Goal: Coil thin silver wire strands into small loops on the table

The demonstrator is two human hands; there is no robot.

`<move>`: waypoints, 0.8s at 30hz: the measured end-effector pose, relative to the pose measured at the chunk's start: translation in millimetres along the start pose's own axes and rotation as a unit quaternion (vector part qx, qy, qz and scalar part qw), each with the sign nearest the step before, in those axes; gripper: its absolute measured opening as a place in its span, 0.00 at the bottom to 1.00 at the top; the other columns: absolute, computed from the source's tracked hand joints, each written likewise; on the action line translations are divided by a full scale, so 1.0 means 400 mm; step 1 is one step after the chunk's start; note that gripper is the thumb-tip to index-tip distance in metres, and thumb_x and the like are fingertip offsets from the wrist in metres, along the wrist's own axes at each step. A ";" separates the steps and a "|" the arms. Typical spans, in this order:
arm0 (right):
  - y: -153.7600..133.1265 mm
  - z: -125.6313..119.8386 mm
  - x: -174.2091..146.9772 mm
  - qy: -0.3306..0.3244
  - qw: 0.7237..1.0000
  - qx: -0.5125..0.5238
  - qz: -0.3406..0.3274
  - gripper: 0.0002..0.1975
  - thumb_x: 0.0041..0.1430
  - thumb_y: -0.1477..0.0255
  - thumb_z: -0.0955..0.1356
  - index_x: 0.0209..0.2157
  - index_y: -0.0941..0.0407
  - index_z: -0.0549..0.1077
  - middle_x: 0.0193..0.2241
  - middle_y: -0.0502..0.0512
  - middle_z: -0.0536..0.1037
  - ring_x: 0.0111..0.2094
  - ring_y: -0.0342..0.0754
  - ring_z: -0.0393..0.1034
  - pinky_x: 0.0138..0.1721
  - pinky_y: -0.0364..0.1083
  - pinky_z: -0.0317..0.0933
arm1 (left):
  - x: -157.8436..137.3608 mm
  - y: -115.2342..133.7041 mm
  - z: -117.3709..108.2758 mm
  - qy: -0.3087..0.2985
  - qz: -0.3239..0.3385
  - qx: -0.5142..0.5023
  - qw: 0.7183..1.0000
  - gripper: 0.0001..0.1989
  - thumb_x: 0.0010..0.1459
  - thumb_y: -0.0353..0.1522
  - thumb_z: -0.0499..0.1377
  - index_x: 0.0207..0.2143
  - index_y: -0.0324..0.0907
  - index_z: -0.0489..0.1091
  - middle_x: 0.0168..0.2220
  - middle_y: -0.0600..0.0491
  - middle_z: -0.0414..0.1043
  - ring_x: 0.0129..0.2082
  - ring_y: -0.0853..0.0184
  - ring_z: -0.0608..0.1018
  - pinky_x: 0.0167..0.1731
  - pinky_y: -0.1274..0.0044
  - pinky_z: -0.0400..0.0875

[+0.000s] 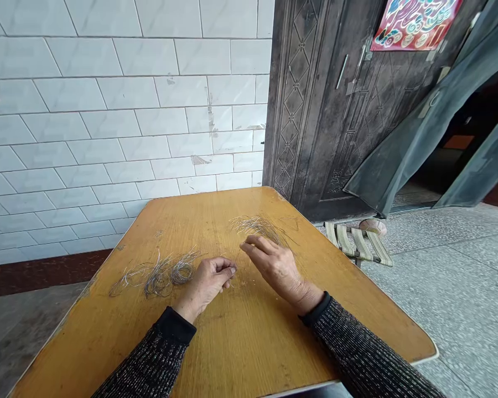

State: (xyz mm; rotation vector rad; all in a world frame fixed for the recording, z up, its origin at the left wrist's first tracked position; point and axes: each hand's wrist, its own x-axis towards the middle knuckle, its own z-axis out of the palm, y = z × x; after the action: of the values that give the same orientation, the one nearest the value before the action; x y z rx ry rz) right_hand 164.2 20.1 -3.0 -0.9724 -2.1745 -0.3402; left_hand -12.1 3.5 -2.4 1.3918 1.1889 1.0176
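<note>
Over the middle of the wooden table, my left hand [213,279] is closed, thumb pressed against the index finger. My right hand [274,268] is slightly higher and to the right, its fingertips pinched together. A thin wire [237,257] shows faintly in the gap between the two hands, gripped at the fingertips. Left of my left hand lie several coiled bundles of thin silvery wire [160,276]. Just beyond my right hand is a loose spread of straighter wires [259,225], partly hidden by that hand.
A white tiled wall [149,138] stands behind the table [240,342]. To the right are a dark carved door [315,110], a grey-blue curtain [415,143] and a low strapped stool [359,243] on the speckled floor.
</note>
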 end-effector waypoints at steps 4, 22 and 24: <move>0.002 -0.015 0.007 -0.020 0.992 -0.098 -0.076 0.12 0.61 0.74 0.59 0.46 0.55 0.67 0.49 0.59 0.69 0.39 0.48 0.64 0.31 0.44 0.57 | -0.003 0.000 0.005 -0.012 0.026 0.018 0.999 0.07 0.46 0.34 0.61 0.22 0.39 0.70 0.17 0.57 0.65 0.15 0.74 0.65 0.15 0.82 0.56; -0.008 0.012 0.005 0.017 0.987 -0.157 -0.019 0.15 0.63 0.67 0.58 0.24 0.56 0.66 0.22 0.52 0.69 0.25 0.43 0.59 0.25 0.44 0.42 | -0.008 0.015 0.006 -0.022 0.025 -0.008 0.999 0.07 0.49 0.34 0.57 0.24 0.39 0.66 0.20 0.58 0.61 0.18 0.75 0.64 0.19 0.81 0.58; -0.006 0.016 0.004 0.033 0.985 -0.171 -0.017 0.14 0.63 0.68 0.59 0.24 0.56 0.65 0.21 0.50 0.68 0.24 0.42 0.59 0.25 0.44 0.41 | -0.009 0.016 0.004 -0.030 0.014 -0.021 0.999 0.07 0.49 0.34 0.57 0.26 0.38 0.67 0.21 0.58 0.62 0.18 0.75 0.64 0.19 0.81 0.58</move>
State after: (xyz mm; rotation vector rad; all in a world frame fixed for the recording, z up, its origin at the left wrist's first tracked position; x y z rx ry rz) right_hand 158.4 22.4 -6.4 -1.0904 -2.1137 -0.7706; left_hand -10.1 -0.4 3.7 1.4006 1.1007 1.0083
